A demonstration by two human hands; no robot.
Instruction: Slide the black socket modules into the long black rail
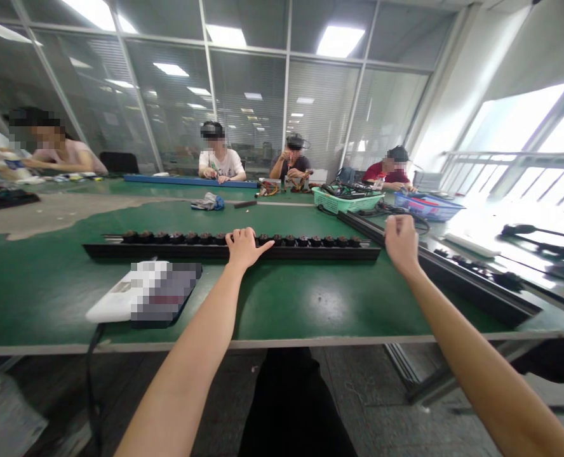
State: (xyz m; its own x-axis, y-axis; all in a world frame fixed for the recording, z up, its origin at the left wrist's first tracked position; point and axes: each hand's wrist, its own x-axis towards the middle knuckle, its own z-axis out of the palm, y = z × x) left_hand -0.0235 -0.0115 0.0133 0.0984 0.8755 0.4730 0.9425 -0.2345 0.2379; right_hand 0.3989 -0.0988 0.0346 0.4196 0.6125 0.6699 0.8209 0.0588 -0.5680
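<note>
My left hand [245, 247] lies palm down with its fingers apart on a long black bar [310, 253], which carries a row of several dark round parts [177, 238]. My right hand [402, 244] is curled into a loose fist with nothing visible in it. It sits just above the near end of a second black rail [453, 270], which runs diagonally toward the right. Both bars rest on a green table mat [310, 301]. Near the table's front edge, a white flat object [110, 303] lies left of my left hand, partly pixelated.
Several co-workers sit across the table, handling wires. A green plastic basket [347, 200] and a blue basket [427, 206] hold cables. A long blue bar [189, 181] and a crumpled cloth [208, 202] lie farther off. A cable hangs off the table's front edge.
</note>
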